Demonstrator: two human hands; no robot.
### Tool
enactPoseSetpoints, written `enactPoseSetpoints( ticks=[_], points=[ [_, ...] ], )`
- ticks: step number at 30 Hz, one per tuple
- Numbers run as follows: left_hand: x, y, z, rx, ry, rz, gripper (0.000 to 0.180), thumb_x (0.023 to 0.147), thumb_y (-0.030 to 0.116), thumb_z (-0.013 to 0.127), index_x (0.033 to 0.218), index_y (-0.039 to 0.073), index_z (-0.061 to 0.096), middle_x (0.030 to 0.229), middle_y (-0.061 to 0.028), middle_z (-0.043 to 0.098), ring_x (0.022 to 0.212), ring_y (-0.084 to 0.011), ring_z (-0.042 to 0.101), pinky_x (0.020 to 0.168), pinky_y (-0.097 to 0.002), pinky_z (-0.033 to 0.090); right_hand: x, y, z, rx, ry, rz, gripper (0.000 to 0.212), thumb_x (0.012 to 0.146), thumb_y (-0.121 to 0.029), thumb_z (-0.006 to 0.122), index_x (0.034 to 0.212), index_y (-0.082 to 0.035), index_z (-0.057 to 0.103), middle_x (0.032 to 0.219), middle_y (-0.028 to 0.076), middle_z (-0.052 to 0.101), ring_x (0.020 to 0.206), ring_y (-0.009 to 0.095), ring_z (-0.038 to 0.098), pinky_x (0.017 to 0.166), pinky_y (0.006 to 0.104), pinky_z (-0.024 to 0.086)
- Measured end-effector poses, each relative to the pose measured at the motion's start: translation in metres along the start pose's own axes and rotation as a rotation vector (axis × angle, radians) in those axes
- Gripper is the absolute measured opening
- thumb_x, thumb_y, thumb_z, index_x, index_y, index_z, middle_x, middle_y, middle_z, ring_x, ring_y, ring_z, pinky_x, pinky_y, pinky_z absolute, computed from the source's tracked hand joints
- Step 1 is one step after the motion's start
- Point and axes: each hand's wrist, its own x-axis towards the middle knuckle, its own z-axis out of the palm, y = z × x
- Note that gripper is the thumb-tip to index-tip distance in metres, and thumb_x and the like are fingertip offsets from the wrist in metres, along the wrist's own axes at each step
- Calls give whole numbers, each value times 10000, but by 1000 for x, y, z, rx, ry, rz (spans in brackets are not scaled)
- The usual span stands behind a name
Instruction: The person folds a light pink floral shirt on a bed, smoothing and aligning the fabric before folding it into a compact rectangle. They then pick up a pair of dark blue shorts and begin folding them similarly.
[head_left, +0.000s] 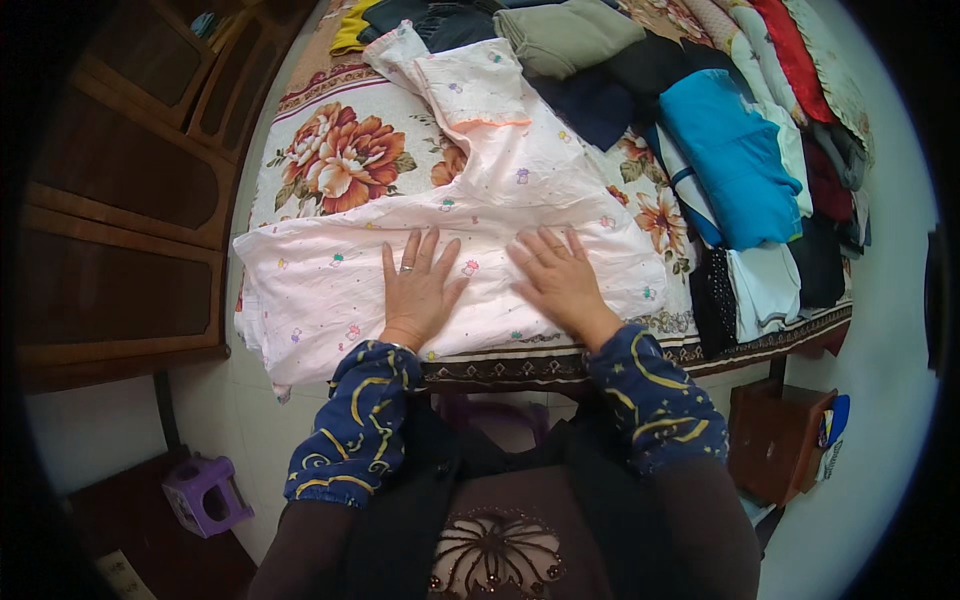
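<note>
A pale pink pajama garment [520, 215] with small coloured prints is spread over the near part of the bed. One section of it, edged in orange trim, is folded back toward the far side. My left hand [420, 288] lies flat on the cloth, fingers spread, with a ring on one finger. Flat on the same cloth, a short way to the right, rests my right hand [563, 280], its fingers also apart. Neither hand grips anything. At the left, the garment's end hangs a little over the bed's near edge.
A floral bedspread [345, 165] covers the bed. Folded clothes lie beyond and to the right, including beige trousers [570, 35] and a bright blue garment [730, 155]. A wooden cabinet [120, 210] stands left, a purple stool [207, 495] lower left, a small wooden drawer unit [775, 440] lower right.
</note>
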Motion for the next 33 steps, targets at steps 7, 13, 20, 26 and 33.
enactPoseSetpoints(
  ticks=[7, 13, 20, 26, 33],
  points=[
    [-56, -39, -34, -77, -3, 77, 687, 774, 401, 703, 1382, 192, 462, 1505, -121, 321, 1404, -308, 269, 1136, -574, 135, -66, 51, -9, -141, -26, 236, 608, 875, -351, 591, 1349, 8, 465, 1402, 195, 458, 1333, 339, 380, 1127, 478, 225],
    [-161, -68, -59, -25, -34, -76, 684, 696, 283, 764, 1322, 204, 500, 1443, -117, 398, 1364, -314, 341, 1123, -602, 169, -109, 13, -26, -4, 19, 1, 669, 770, -374, 692, 1329, -55, 507, 1399, 141, 475, 1306, 327, 413, 1121, 492, 247],
    [-189, -109, -72, 207, 6, -164, 562, 717, 85, 655, 1266, 144, 550, 1333, -70, 545, 1308, -255, 451, 1092, -617, 227, -81, 6, -33, -84, 119, -81, 472, 719, -54, 622, 1189, -58, 581, 1198, 107, 588, 1113, 282, 544, 1004, 441, 373],
    [-195, -142, -100, 216, 313, -67, 336, 809, 29, 566, 1120, 116, 661, 1186, -59, 659, 1220, -268, 552, 1102, -517, 295, -89, 18, -79, -120, 253, -81, 320, 743, -66, 594, 1055, -74, 665, 1080, 56, 660, 979, 255, 610, 859, 368, 472],
    [-224, -136, -90, 129, -29, -281, 533, 793, -99, 489, 1248, 156, 603, 1310, -74, 584, 1318, -296, 448, 1120, -541, 234, -159, 7, -44, -5, 118, 34, 343, 764, -46, 559, 1088, -87, 667, 1145, 65, 650, 1074, 270, 580, 933, 426, 433]
  ],
)
